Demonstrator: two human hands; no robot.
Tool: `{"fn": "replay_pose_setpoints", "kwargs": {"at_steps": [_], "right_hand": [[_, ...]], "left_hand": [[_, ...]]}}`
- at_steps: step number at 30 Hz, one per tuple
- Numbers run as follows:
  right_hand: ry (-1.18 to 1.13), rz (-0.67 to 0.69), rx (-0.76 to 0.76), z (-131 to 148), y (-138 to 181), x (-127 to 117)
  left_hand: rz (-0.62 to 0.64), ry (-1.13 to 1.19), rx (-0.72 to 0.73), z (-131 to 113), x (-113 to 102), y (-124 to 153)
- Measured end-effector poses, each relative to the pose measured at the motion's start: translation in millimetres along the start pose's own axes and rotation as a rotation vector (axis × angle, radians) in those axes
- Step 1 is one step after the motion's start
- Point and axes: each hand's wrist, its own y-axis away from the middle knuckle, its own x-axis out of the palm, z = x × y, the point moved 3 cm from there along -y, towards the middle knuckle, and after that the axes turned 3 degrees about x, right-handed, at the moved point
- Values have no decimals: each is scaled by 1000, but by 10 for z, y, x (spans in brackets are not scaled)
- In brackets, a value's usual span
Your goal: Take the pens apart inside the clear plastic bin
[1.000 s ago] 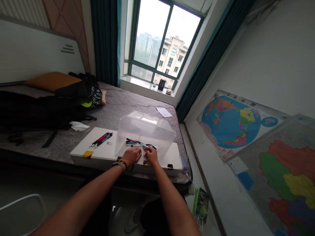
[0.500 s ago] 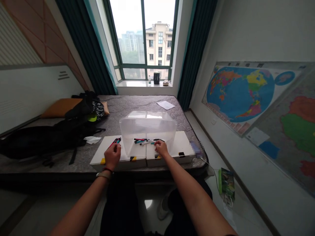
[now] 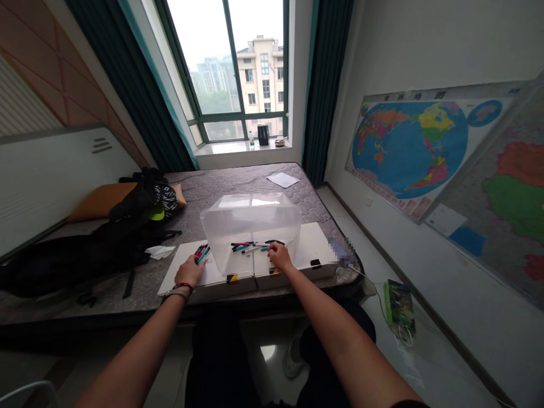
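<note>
Pen bunch [image 3: 202, 253] set out; loose pens [image 3: 243, 248] were left in the bin [image 3: 223, 221].
My left hand [image 3: 189, 271] curled at the bunch, my right hand [image 3: 279, 256] narrowed; both holds were unclear.

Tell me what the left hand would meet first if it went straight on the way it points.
Most likely the bunch of pens: they are right at the left hand, though whether it touches or holds them is hard to tell.
</note>
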Motion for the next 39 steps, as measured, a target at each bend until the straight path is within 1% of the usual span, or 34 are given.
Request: {"fn": "replay_pose_setpoints", "kwargs": {"at_steps": [5, 7, 8, 10, 11, 12, 13, 14, 15, 16, 17, 19, 20, 21, 23, 24, 25, 26, 28, 31, 34, 39], "right_hand": [[-15, -1, -4, -5, 0, -10], [-25, -6, 3, -2, 3, -14], [-27, -9, 8, 1, 4, -16], [-27, -11, 9, 14, 10, -18], [-23, -10, 5, 23, 14, -19], [-18, -7, -2, 33, 19, -20], [-13, -6, -10, 41, 24, -21], [-9, -5, -15, 47, 28, -22], [-9, -7, -14, 49, 31, -22], [-13, -8, -8, 46, 31, -22], [-20, -8, 1, 39, 30, -21], [-34, -4, 22, 17, 23, -15], [-40, -2, 29, 7, 18, -12], [-47, -2, 31, -2, 12, -10], [-75, -11, 25, -8, 3, -14], [-94, -15, 21, -6, 1, -19], [-116, -18, 20, -3, 0, -25], [-137, -19, 25, 0, 0, -30], [-169, -14, 48, 2, 1, -37], [-171, 24, 66, -2, -5, -26], [-144, 55, 58, -7, -19, -9], [-199, 34, 54, -10, -30, -23]], "left_hand": [[26, -68, 41, -69, -9, -9], [12, -38, 31, -83, -38, 9], [-18, 1, 9, -91, -66, 26], [-153, 130, -71, -121, -165, 90], [-260, 217, -120, -149, -238, 144], [-395, 307, -170, -190, -322, 218], [-506, 394, -182, -255, -403, 308], [-603, 479, -174, -337, -477, 413], [-666, 556, -113, -444, -539, 528], [-716, 614, -62, -556, -582, 655], [-739, 645, -17, -673, -600, 786], [-711, 619, 69, -917, -557, 1025], [-634, 583, 145, -1050, -495, 1111], [-526, 541, 240, -1185, -412, 1168], [-273, 430, 440, -1432, -211, 1199], [-179, 370, 479, -1518, -116, 1172], [-112, 309, 496, -1582, -32, 1120], [-75, 248, 501, -1630, 37, 1053], [-50, 139, 519, -1691, 141, 905], [-41, 46, 572, -1732, 260, 744], [-57, 1, 594, -1730, 360, 680], [-99, -14, 568, -1715, 448, 623]]}}
